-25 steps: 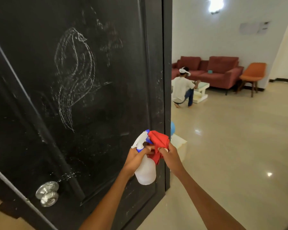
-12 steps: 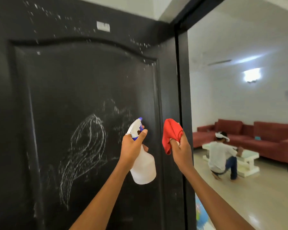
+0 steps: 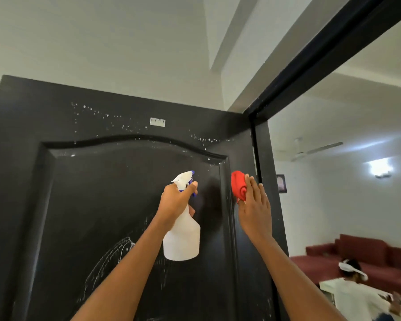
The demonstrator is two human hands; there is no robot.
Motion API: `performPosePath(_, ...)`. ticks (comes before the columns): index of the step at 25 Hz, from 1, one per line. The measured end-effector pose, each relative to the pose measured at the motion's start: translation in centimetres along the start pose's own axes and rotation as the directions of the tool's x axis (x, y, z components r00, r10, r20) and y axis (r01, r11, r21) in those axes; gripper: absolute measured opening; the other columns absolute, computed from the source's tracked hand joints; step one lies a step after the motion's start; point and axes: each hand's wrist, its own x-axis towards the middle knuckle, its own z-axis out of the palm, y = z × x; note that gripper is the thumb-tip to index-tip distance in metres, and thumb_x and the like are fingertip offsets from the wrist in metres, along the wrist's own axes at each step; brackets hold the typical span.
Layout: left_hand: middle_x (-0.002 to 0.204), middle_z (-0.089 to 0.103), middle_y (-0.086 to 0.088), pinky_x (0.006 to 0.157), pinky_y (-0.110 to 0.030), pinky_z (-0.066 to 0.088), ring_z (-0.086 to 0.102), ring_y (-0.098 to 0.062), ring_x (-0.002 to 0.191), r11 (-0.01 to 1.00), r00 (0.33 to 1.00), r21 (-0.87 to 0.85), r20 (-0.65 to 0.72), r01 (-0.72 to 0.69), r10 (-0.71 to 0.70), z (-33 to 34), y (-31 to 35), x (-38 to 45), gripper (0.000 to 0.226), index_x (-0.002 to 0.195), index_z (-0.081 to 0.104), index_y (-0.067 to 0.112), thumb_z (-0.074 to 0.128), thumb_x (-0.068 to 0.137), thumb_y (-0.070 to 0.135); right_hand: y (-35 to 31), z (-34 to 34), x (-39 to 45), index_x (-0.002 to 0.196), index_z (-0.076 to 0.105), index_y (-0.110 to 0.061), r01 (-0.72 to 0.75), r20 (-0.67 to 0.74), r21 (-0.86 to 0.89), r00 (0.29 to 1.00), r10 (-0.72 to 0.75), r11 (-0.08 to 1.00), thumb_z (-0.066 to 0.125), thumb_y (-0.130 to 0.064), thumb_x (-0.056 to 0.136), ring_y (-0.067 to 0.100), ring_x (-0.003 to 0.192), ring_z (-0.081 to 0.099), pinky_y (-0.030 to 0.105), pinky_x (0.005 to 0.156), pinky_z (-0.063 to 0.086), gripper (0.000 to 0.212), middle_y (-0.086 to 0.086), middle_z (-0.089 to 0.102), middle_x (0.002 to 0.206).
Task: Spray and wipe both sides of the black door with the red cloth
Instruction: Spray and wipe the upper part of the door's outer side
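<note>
My left hand (image 3: 175, 202) grips the neck of the white spray bottle (image 3: 183, 237), fingers curled round it, forefinger at the blue trigger, nozzle aimed at the door. My right hand (image 3: 255, 205) lies with fingers straight, pressing the bunched red cloth (image 3: 238, 185) flat against the door's right stile. The two hands are level, set apart by the panel's raised moulding. The bottle wall is opaque white; its fill level cannot be told. The black door (image 3: 102, 205) stands directly before both hands, open against its frame (image 3: 262, 147). White droplets speckle its top rail near a small white label (image 3: 157, 122); chalky scribble marks (image 3: 111, 258) lie lower on the panel, below my left hand. Through the doorway, a person in a white shirt (image 3: 357, 295) crouches before a red sofa (image 3: 361, 258); a wall lamp (image 3: 380, 167) glows beyond.
</note>
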Motion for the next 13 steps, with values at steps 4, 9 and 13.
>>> performPosePath(4, 0.061, 0.068, -0.014, 0.059, -0.032, 0.059, 0.065, -0.023, 0.048, 0.999, 0.999, -0.005, 0.012, -0.037, 0.037, 0.5, 1.3, 3.5, 0.047, 0.094, 0.071, 0.003, 0.062, 0.096, 0.049, 1.2, 1.4, 3.8, 0.162, 0.023, -0.011, 0.048, -0.096, -0.165, 0.993, -0.064, 0.985, 0.073, -0.019, 0.092, 0.045, 0.151, 0.025, 0.057, 0.121, 0.020, 0.086, 0.018, 0.032, 0.164)
performPosePath(9, 0.066, 0.069, -0.015, 0.063, -0.034, 0.061, 0.066, -0.023, 0.049, 0.996, 0.998, 0.066, 0.013, -0.063, 0.063, 1.3, 1.2, 6.0, 0.049, 0.094, 0.071, 0.004, 0.061, 0.095, 0.053, 3.3, 3.4, 6.2, 0.159, 0.025, -0.003, 0.059, -0.075, -0.329, 0.993, -0.089, 0.942, 0.070, -0.018, 0.091, 0.044, 0.151, 0.027, 0.058, 0.122, 0.018, 0.083, 0.023, 0.033, 0.162)
performPosePath(13, 0.068, 0.069, -0.009, 0.054, -0.027, 0.056, 0.065, -0.017, 0.048, 0.989, 0.996, 0.123, -0.004, -0.084, 0.085, 2.3, 1.1, 7.4, 0.045, 0.094, 0.070, 0.009, 0.059, 0.095, 0.052, 4.5, 4.8, 9.0, 0.163, 0.010, -0.011, 0.021, -0.014, -0.224, 1.000, -0.024, 0.974, 0.067, -0.025, 0.097, 0.044, 0.150, 0.028, 0.057, 0.121, 0.029, 0.089, 0.021, 0.027, 0.165)
